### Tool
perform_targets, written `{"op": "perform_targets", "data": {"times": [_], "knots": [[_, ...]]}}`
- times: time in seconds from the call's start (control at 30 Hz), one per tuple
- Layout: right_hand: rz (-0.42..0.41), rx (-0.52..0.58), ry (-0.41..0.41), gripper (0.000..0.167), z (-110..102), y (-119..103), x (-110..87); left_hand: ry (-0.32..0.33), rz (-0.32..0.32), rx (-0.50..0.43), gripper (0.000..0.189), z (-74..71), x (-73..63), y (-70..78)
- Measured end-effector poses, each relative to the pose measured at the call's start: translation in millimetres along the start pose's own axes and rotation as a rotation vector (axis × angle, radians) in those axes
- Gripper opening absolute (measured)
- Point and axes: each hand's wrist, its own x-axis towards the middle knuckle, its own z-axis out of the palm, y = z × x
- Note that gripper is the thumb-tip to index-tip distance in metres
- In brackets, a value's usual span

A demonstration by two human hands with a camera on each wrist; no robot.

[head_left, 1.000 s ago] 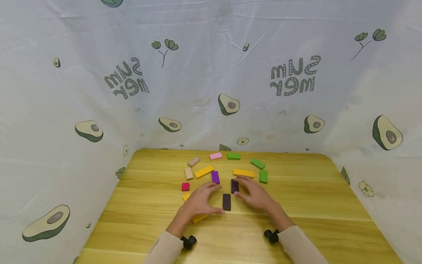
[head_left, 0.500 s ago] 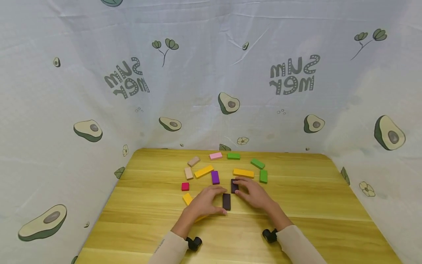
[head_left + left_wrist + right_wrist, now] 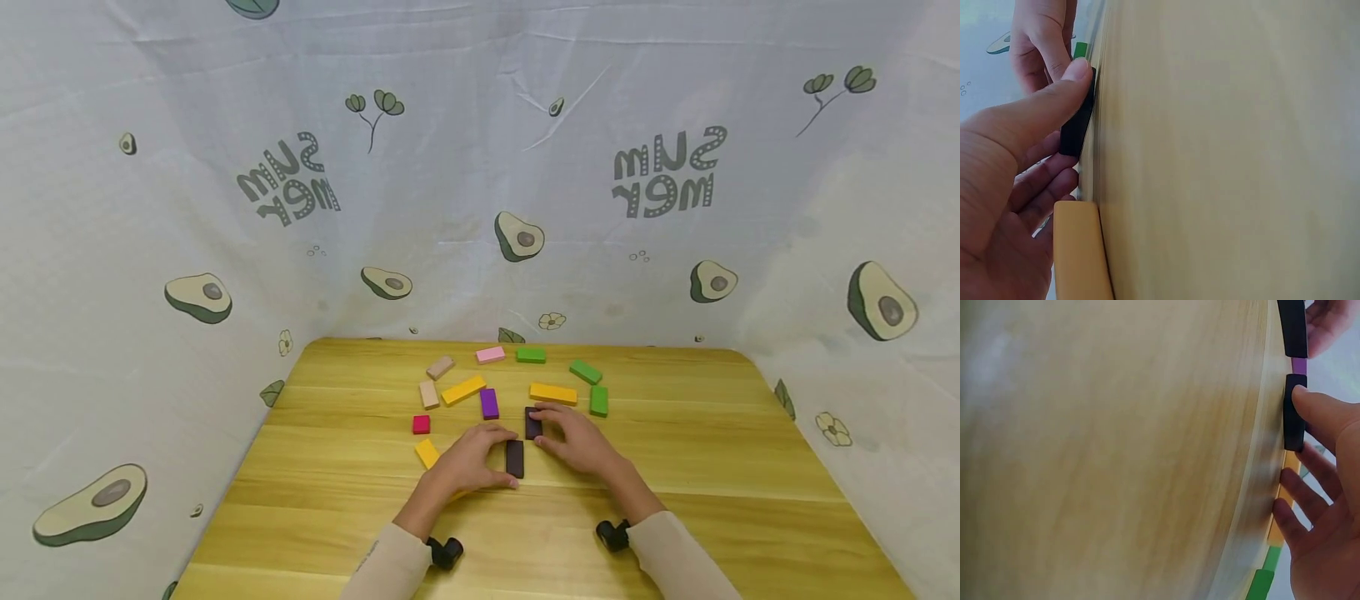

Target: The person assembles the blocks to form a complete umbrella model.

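Note:
Two black oblong blocks lie on the wooden table in the head view. My left hand [image 3: 471, 460] holds the nearer black block [image 3: 515, 459] at its two ends, thumb on the near end and fingers at the far end. Farther back and to the right, my right hand [image 3: 576, 439] grips the other black block [image 3: 533, 423]. The right wrist view shows the thumb [image 3: 1319, 409] on that block's side. The blocks stand apart, slightly staggered. A yellow block [image 3: 1079, 250] sits beneath my left hand, mostly hidden from the head camera.
An arc of blocks surrounds the hands: purple [image 3: 490, 404], yellow [image 3: 464, 390], another yellow [image 3: 553, 393], green [image 3: 599, 401], pink [image 3: 491, 355], tan [image 3: 429, 394] and red [image 3: 422, 425]. A printed cloth [image 3: 450, 167] hangs behind the table [image 3: 712, 450].
My left hand has moved slightly right and closed in around the nearer black block. The right hand has barely shifted, and both black blocks stay in place.

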Motion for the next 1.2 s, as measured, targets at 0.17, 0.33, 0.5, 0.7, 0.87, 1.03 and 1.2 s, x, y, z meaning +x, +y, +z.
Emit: {"op": "perform_targets", "data": {"times": [0.17,0.33,0.5,0.7,0.87,1.03,1.2], "knots": [[-0.005,0.002,0.004,0.043,0.0,-1.1,-0.1,-0.001,-0.010,0.004,0.067,-1.1,-0.3,1.5],[-0.006,0.008,0.003,0.043,0.0,-1.8,-0.6,-0.001,-0.004,0.003,0.064,-0.9,-0.7,2.1],[-0.005,0.014,0.000,0.043,0.5,-1.6,-0.9,0.003,-0.013,-0.007,0.063,1.8,-0.5,2.2],[0.008,0.026,0.008,0.043,0.4,-2.5,-0.6,0.013,-0.026,-0.003,0.063,3.6,-2.9,3.5],[0.013,0.036,0.006,0.043,1.0,-1.5,-0.2,0.019,-0.018,0.002,0.062,2.7,-9.4,7.6],[0.005,0.038,0.007,0.043,1.1,-0.5,-0.3,0.023,-0.002,-0.021,0.060,2.2,-19.2,11.4],[0.008,0.049,-0.001,0.043,0.6,0.2,-1.9,0.020,-0.023,-0.057,0.059,4.8,-29.5,14.2]]}}
